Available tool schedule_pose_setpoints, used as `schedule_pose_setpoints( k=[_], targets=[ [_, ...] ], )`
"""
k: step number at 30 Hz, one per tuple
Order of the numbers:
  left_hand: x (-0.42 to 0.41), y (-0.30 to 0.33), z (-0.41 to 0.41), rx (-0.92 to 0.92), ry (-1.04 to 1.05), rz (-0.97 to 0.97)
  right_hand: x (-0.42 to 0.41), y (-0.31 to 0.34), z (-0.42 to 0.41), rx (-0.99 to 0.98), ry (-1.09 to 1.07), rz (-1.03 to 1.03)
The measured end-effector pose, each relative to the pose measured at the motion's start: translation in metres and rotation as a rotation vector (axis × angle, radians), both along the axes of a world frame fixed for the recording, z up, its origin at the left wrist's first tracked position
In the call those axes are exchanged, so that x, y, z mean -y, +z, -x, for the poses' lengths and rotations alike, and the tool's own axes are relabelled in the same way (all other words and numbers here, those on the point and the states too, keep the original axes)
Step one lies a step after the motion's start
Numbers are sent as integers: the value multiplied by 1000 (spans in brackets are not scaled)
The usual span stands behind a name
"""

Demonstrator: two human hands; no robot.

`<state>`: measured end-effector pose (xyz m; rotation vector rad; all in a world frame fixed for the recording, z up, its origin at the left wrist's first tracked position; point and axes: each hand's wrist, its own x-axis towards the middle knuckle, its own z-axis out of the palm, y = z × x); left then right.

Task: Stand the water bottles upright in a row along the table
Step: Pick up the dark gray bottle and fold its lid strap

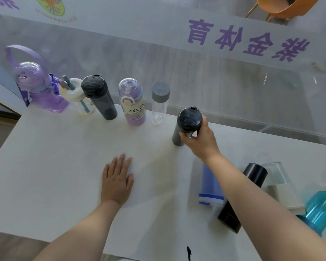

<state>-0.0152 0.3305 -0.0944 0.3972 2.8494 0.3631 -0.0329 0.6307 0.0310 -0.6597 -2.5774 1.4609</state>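
Note:
Several bottles stand upright in a row along the far edge of the white table [55,166]: a purple one with a strap [40,87], a clear one with a white lid [77,97], a dark grey one [100,98], a cartoon-printed purple one [133,104] and a clear one with a grey cap [159,102]. My right hand [201,142] grips a second dark grey bottle [186,123] near its black lid; it stands upright at the row's right end. My left hand [117,178] rests flat on the table.
At the right, under my right forearm, lie a blue bottle [209,185], a black bottle [252,176], a clear and white bottle [279,181] and a teal bottle [320,210]. A glass wall with purple lettering [243,40] runs just behind the table.

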Motion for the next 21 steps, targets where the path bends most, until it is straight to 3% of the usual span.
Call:
schedule_pose_setpoints(
  k=[21],
  targets=[
    [0,-4,3,-61,-17,-24,-22,-14,59,-59,27,-10]
  ],
)
